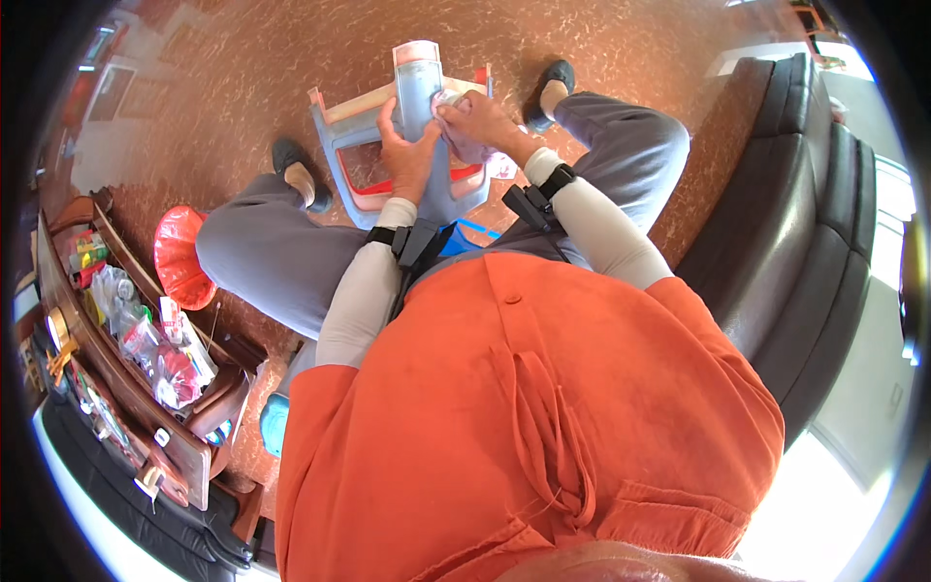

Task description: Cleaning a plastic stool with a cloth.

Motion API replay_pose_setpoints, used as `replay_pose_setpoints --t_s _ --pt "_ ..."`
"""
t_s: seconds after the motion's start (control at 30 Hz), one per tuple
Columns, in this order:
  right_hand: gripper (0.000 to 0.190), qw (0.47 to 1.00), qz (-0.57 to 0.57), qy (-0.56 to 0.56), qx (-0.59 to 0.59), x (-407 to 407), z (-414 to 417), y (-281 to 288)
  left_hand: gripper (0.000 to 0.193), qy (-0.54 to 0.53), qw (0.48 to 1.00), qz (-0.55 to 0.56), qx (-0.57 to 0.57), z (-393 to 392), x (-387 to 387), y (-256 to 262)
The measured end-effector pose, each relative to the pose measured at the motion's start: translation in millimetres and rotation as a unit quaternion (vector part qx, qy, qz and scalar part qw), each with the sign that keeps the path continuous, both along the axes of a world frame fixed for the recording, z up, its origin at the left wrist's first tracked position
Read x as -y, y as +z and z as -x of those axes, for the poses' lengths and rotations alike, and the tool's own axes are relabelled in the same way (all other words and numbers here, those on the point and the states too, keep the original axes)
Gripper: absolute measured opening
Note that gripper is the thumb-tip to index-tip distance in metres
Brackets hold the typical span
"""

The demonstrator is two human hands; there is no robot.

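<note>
A grey-blue moulded plastic frame [356, 138] with pale and red parts stands between my knees. Its thick central post [418, 94] rises to a pinkish, rounded top. My left hand [409, 156] grips that post, thumb on the near face and fingers along the left side. My right hand [484, 124] holds a crumpled pinkish cloth [465, 145] pressed to the post's right side. Part of the cloth hangs below the palm. Behind my wrists, the frame's lower near end is partly hidden. Some bright blue plastic [460, 240] shows between my forearms.
A wooden table [124, 385] on the left carries plastic bags and packets on a lower shelf. Beside my left knee is a red plastic bag [182, 258]. A dark leather sofa [771, 218] runs along the right. The floor [240, 80] is reddish brown and marbled.
</note>
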State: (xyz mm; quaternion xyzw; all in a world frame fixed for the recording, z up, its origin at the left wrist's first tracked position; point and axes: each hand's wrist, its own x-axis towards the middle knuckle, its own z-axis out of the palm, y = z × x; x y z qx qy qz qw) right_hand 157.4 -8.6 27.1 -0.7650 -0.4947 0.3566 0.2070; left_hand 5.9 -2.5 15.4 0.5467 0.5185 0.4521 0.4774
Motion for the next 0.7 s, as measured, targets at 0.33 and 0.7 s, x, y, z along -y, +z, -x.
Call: replay_pose_setpoints --t_s 0.33,0.7 --pt "0.058 0.989 -0.119 -0.077 0.051 -54 -19 -2 0.065 0.013 1.0 0.012 0.002 -2 0 5" --pt "0.053 0.997 0.007 0.077 0.009 21 -4 -15 0.065 0.0 1.0 0.003 0.028 -4 5 10"
